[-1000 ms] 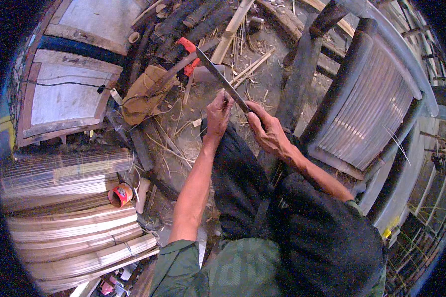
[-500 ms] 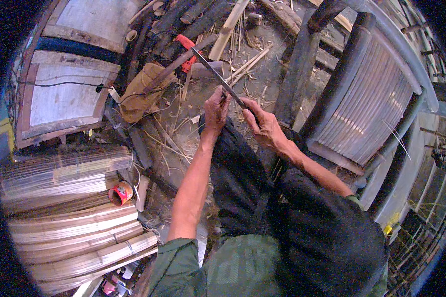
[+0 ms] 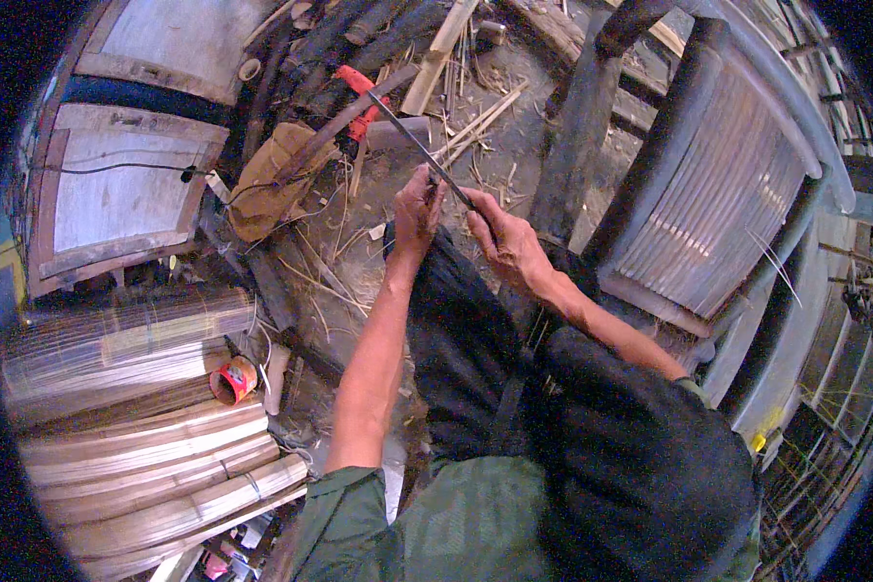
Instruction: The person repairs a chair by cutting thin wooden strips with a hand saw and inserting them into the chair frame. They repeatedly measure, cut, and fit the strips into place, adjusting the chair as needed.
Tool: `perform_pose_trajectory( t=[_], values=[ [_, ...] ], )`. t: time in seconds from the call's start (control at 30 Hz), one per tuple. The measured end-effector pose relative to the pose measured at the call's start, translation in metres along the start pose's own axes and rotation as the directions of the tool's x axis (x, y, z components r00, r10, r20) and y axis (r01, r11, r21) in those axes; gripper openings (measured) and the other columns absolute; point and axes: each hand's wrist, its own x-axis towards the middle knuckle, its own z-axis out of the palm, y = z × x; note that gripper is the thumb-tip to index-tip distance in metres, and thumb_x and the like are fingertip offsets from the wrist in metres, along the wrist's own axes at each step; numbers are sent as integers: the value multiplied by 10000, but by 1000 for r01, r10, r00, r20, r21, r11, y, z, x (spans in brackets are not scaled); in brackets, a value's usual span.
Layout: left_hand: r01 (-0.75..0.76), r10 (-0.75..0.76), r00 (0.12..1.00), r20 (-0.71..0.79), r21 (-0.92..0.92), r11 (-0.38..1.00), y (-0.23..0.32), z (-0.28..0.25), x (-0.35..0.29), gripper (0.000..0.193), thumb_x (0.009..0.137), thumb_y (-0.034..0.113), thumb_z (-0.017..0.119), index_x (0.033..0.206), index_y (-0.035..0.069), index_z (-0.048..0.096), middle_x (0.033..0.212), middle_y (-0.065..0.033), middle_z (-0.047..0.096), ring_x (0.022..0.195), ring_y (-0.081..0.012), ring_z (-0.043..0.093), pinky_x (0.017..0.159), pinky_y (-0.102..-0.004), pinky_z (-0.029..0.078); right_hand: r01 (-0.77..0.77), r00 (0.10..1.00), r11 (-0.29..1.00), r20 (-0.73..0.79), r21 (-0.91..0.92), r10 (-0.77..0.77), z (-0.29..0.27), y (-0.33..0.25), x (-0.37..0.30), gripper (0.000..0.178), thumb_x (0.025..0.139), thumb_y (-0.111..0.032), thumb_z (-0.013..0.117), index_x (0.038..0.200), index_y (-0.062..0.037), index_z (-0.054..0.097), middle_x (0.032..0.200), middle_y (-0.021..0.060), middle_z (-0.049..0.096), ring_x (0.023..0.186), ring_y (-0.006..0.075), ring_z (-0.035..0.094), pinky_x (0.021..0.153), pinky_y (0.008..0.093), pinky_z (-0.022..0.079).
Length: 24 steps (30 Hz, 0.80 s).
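Both my hands meet above my dark-trousered knees. My right hand (image 3: 507, 242) is closed on the near end of a long, thin, dark blade (image 3: 407, 136) that slants up and to the left over the littered ground. My left hand (image 3: 419, 209) grips beside the blade's middle, fingers curled tight around it or around a thin strip lying against it; which of the two I cannot tell. The blade's far tip ends near a red-handled tool (image 3: 359, 97) on the ground.
A slatted bamboo furniture frame (image 3: 708, 194) stands on dark poles at the right. Bundles of split bamboo slats (image 3: 136, 466) lie at lower left beside a red roll (image 3: 233, 380). A brown bag (image 3: 272, 179), wooden panels (image 3: 116, 204) and bamboo scraps lie ahead.
Both hands stay closed on the blade. It has slid slightly forward and to the left, and the hands have shifted a little with it.
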Motion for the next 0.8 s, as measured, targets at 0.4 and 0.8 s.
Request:
perform_pose_trajectory(
  t=[0.4, 0.8],
  values=[
    [-405, 565, 795, -223, 499, 767, 97, -84, 162, 291, 906, 187, 583, 1172, 69, 584, 1124, -144, 621, 1014, -354, 582, 878, -486, 439, -8, 998, 997, -67, -75, 3, -3, 8, 2, 347, 989, -163, 484, 1335, -156, 454, 697, 162, 520, 592, 213, 526, 580, 345, 448],
    [-437, 512, 859, 9, 535, 723, 19, -9, 185, 364, 943, 199, 522, 1262, 37, 586, 1355, -141, 538, 1307, -327, 448, 1119, -468, 301, -120, 993, 981, 6, -150, 122, 5, 28, -1, 337, 997, -264, 451, 1320, -165, 448, 814, 259, 621, 762, 446, 625, 639, 498, 486]
  ],
)
